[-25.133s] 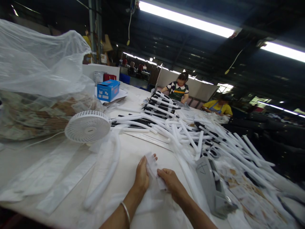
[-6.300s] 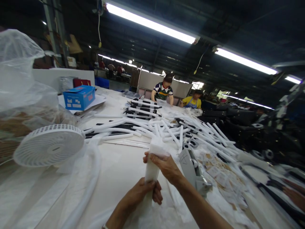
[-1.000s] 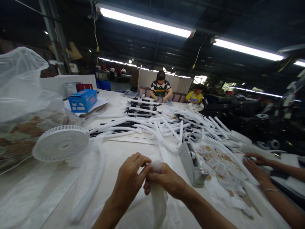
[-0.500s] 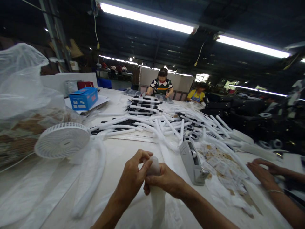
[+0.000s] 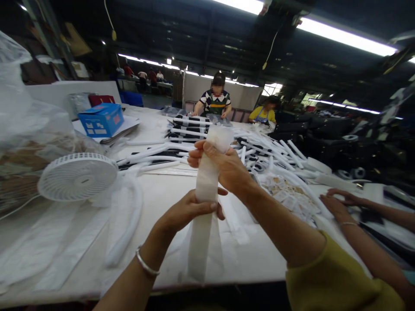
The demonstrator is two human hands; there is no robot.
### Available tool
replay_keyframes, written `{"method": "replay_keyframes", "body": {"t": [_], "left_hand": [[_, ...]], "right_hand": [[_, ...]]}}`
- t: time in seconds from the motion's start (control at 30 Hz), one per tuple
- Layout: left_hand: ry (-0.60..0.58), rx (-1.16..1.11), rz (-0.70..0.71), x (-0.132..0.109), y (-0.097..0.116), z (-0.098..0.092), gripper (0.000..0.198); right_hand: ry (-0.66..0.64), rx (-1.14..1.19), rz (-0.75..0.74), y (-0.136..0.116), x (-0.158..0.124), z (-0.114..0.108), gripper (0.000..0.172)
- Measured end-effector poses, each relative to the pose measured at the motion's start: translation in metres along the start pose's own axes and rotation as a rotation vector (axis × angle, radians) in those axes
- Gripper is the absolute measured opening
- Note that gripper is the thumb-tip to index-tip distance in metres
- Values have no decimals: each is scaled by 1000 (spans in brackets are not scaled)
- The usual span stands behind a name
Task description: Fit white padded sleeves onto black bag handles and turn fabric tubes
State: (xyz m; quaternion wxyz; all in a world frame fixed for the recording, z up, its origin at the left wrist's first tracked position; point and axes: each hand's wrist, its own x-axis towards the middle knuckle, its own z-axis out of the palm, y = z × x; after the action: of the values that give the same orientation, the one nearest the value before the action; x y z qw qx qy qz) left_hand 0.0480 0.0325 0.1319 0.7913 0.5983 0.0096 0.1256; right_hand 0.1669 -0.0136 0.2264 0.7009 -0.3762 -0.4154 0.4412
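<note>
A long whitish, slightly see-through strip (image 5: 207, 179) runs upright in front of me, its upper end a rounded, bunched or rolled mass. My right hand (image 5: 225, 166) is closed around the strip just below that mass, raised over the table. Lower down, my left hand (image 5: 194, 209) is closed on the same strip, thumb in front and fingers behind. The strip's lower part hangs toward the table's near edge. Whether it is thin foam or plastic film I cannot tell.
White tubes and black pieces (image 5: 181, 151) lie heaped across the table (image 5: 162, 185). At left stand a white fan (image 5: 79, 177), a blue box (image 5: 102, 120) and a big plastic bag (image 5: 35, 125). Small packets (image 5: 288, 194) lie right, near a co-worker's hands (image 5: 340, 203). Two people work opposite.
My right hand has risen and moved forward with the bunched end, drawing out a longer stretch of strip. My left hand now grips lower. The tape dispenser is now largely hidden by my right arm.
</note>
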Motion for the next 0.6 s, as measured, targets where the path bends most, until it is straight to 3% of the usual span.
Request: {"method": "replay_keyframes", "body": {"t": [0.13,0.33,0.47,0.53,0.6], "left_hand": [[11,20,-67,-18,9,-10,35],[101,380,-126,-60,31,-30,23],[293,636,-76,-92,40,-41,13],[326,753,-98,-109,37,-44,10],[533,830,-107,-125,30,-43,7]], "right_hand": [[-13,64,-122,-15,18,4,18],[167,138,-229,-17,27,-14,16],[230,119,-138,-5,11,-29,19],[279,32,-43,6,-6,-39,21],[326,-42,38,19,-25,-49,19]]}}
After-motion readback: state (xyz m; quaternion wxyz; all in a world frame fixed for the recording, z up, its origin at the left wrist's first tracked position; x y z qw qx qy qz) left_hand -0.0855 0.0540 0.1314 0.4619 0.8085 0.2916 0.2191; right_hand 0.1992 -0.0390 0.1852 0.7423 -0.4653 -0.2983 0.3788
